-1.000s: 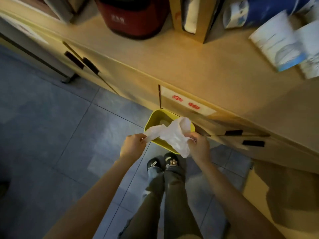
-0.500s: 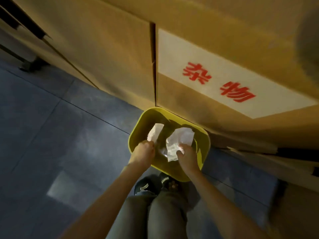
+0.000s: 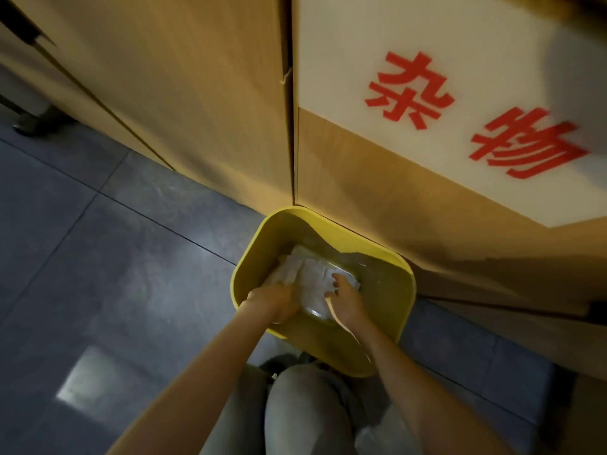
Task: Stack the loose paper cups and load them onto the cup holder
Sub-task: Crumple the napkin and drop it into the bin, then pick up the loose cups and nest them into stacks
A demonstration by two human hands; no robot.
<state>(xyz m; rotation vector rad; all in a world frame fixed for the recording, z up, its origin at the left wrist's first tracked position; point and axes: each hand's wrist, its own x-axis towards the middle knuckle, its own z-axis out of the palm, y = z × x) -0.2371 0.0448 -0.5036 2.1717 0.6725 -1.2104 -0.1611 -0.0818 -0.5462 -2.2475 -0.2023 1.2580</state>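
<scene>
Both hands reach down into a yellow bin (image 3: 323, 343), a smooth plastic tub with rounded corners and a thick rolled rim, standing on the floor (image 3: 98, 257) just against the foot of a cabinet (image 3: 197, 93); inside it lies crumpled white paper (image 3: 310, 277), soft and creased, over something glossy and clear that I cannot identify. The left hand (image 3: 274, 302) presses on the near left part of the paper with its fingers curled under, and whether its grip is clenched on the paper cannot be told; the right hand (image 3: 345, 298) lies on the paper's right part with fingers spread, its grip released. The cabinet is pale wood-grain laminate, flat doors split by a dark vertical seam; on the right door sits a white label (image 3: 443, 110) with two large red characters. The floor is dull grey-blue tile with thin dark joints. Grey trouser knees (image 3: 295, 412) fill the lower edge. No paper cups or cup holder are in view.
</scene>
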